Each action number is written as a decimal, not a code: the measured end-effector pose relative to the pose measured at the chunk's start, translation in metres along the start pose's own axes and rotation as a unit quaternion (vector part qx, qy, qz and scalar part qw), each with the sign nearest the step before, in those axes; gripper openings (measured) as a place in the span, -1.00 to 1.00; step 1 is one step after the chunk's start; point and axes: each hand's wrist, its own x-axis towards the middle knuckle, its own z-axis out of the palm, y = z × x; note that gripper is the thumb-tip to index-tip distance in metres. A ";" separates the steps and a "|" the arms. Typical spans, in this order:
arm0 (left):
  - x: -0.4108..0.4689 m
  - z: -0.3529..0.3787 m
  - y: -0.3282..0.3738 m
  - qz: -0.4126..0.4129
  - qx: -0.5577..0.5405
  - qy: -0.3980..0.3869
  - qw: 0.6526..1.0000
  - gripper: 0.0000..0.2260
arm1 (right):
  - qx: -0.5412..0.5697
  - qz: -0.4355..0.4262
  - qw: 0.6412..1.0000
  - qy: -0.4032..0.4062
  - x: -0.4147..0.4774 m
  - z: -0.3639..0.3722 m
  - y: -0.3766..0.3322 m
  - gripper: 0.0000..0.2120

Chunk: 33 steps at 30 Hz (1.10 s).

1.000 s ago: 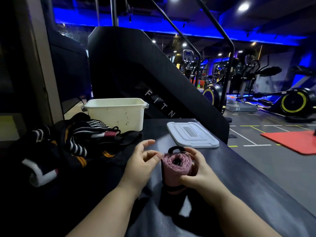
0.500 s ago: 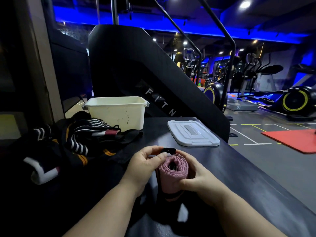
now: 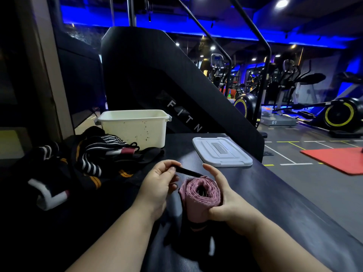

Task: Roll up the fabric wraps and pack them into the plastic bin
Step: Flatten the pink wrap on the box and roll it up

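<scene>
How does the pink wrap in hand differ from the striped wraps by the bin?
The pink wrap is rolled into a coil; the striped wraps lie loose and tangled. The pink wrap is gripped by the right hand, its black strap pinched by the left hand; the striped wraps lie untouched. Neither is in the bin yet.

Dim gym, blue ceiling glow, white spotlights overhead; left side near-black; wide-angle edge bending.

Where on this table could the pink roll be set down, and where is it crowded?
Bare table lies between the lid and the right hand, out to the right edge. A narrower bare strip runs between the bin and the lid. The left is crowded: the pile of wraps reaches the bin.
</scene>
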 end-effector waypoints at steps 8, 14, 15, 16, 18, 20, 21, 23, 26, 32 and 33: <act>0.001 -0.007 0.002 -0.001 0.078 -0.019 0.997 -0.78 | 0.003 -0.004 1.000 0.002 -0.002 0.001 -0.002 -0.06; -0.002 -0.012 0.002 -0.019 0.200 -0.052 0.978 -0.89 | -0.010 -0.010 0.999 0.036 0.000 0.001 0.000 -0.08; -0.002 -0.012 0.003 -0.020 0.213 -0.064 0.975 -0.85 | -0.010 -0.010 0.999 0.039 0.000 0.002 0.001 -0.08; -0.004 -0.012 0.005 -0.023 0.220 -0.073 0.973 -0.79 | -0.009 -0.009 0.999 0.041 0.000 0.002 0.001 -0.09; -0.006 -0.012 0.009 -0.040 0.194 -0.078 0.977 -0.73 | -0.011 -0.007 0.999 0.048 0.000 0.002 0.001 -0.09; -0.007 -0.012 0.011 -0.069 0.134 -0.078 0.985 -0.70 | -0.016 -0.010 0.998 0.066 0.001 0.001 0.002 -0.10; -0.007 -0.012 0.011 -0.081 0.107 -0.089 0.987 -0.68 | -0.019 -0.012 0.997 0.074 0.001 0.000 0.003 -0.11; -0.007 -0.013 0.012 -0.095 0.075 -0.118 0.986 -0.68 | -0.023 -0.016 0.996 0.086 0.003 -0.001 0.005 -0.12; -0.008 -0.014 0.015 -0.117 0.057 -0.163 0.978 -0.80 | -0.027 -0.017 0.995 0.096 0.004 -0.001 0.008 -0.15; -0.010 -0.017 0.010 -0.089 0.106 -0.234 0.962 -0.80 | -0.009 -0.012 0.992 0.123 0.004 -0.001 0.010 -0.14; -0.011 -0.017 0.009 -0.075 0.116 -0.237 0.962 -0.79 | -0.003 -0.010 0.992 0.128 0.004 -0.001 0.010 -0.12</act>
